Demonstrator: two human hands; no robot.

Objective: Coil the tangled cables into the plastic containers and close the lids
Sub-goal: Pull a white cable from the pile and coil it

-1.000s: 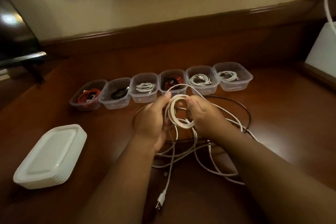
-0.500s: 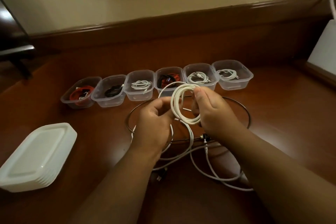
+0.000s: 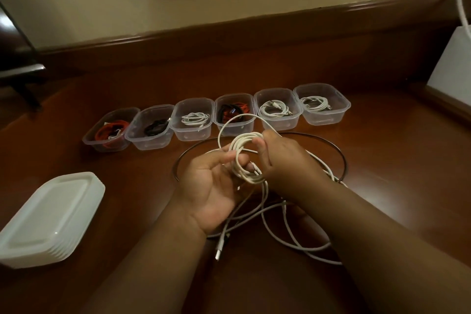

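Note:
A half-wound white cable coil hangs between my hands above the wooden table. My right hand pinches the coil's right side. My left hand is palm up, its fingers holding the coil's left side and a wide loose loop. The rest of the white cable trails in tangled loops under my wrists, its plug lying near my left forearm. A thin black cable rings the table behind my hands. Several clear lidless containers stand in a row further back, each holding a coiled cable.
A stack of white lids lies at the left near the table's edge. A white box stands at the right, with a white cord running up behind it. A raised wooden ledge runs along the wall behind the containers.
My left hand has turned palm up and dropped a little, and the coil has gained a wide loose loop on top. The trailing cable has shifted, and its plug now lies near my left forearm.

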